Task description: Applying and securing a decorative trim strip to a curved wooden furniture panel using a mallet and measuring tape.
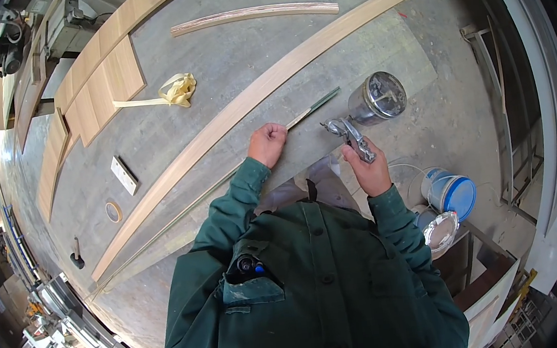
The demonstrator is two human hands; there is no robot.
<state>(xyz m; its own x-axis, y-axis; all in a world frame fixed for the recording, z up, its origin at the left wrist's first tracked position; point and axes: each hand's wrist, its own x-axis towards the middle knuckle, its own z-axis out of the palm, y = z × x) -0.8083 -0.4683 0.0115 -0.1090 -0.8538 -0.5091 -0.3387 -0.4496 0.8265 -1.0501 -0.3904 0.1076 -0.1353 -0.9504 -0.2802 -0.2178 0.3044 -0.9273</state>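
A workshop with machines along its left edge surrounds a broad grey workbench [224, 56], whose top fills most of the view and carries several pieces of pale wood. The largest of them is a long wooden strip [243, 106] that runs diagonally from the lower left near the bench edge up to the far right, with stacked veneer panels [100, 84] to its left and a shorter curved strip [253, 15] beyond it. Just in front of the long strip lies a thin dark-tipped slat [312, 107], its long axis following the same diagonal and its dark end pointing up and to the right. Smaller still are a yellow rag [178, 89], a white block [124, 174] and a roll of tape [113, 211]. Beside the bench stand a blue-and-white bucket [451, 192] and an open tin [441, 229]. The left hand [267, 142] is clenched into a fist and presses down on the slat near the bench edge. The right hand [368, 167] is wrapped around the handle of a spray gun [364, 112], whose metal cup sits upright and whose nozzle points left toward the slat's dark end. As I judge it, spray could drift onto the fist or the long strip because both lie so near the nozzle, and a tilted cup could spill.
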